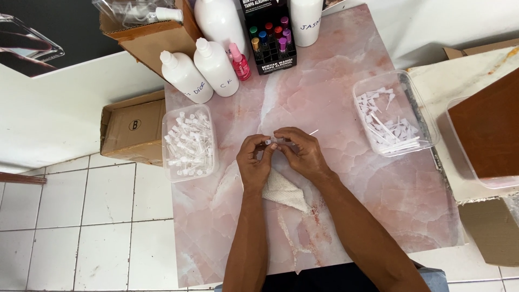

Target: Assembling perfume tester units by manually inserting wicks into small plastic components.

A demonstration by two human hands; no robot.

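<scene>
Left edge: cardboard box [131, 132] sat on the tiled floor beside the pink marble table [324, 92]. On the table's left side, a clear tub of small vials [189, 143] stood within easy reach of the left hand, likely as the stock or finished pile. Behind it, white bottles [200, 70] and a small pink spray bottle [239, 62] stood at the back edge, next to a black display rack of coloured roll-ons [270, 38], out of the working area.

Centre: left hand [254, 162] and right hand [303, 154] met over the table, fingers of both pinched closed on one small clear vial [274, 141], held between the fingertips just above the surface. A thin white tube stuck out to the right of it. A white cloth [284, 190] lay under the wrists, probably to catch drips.

Right: a second clear tub of white sprayer tops [392, 116] sat near the right hand. Past it, a brown board [486, 130].
</scene>
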